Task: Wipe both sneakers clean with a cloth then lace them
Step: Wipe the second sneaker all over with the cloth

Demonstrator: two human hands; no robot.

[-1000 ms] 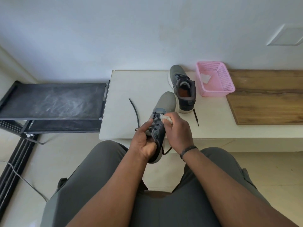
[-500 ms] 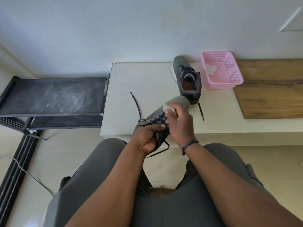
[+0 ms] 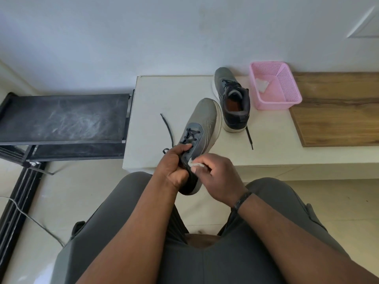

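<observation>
two sneakers (image 3: 200,132) (image 3: 232,99): left hand (image 3: 174,167) grips one, right-hand fingers (image 3: 202,161) pinch one cloth (image 3: 194,164).

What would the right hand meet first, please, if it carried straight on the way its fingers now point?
Likely the held sneaker: the right hand, pinching a white cloth, points left at its side near the heel, with the left hand just beyond. Depth is hard to judge.

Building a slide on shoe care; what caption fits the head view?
Left hand grips a grey sneaker while the right hand wipes its side with a white cloth.
</observation>
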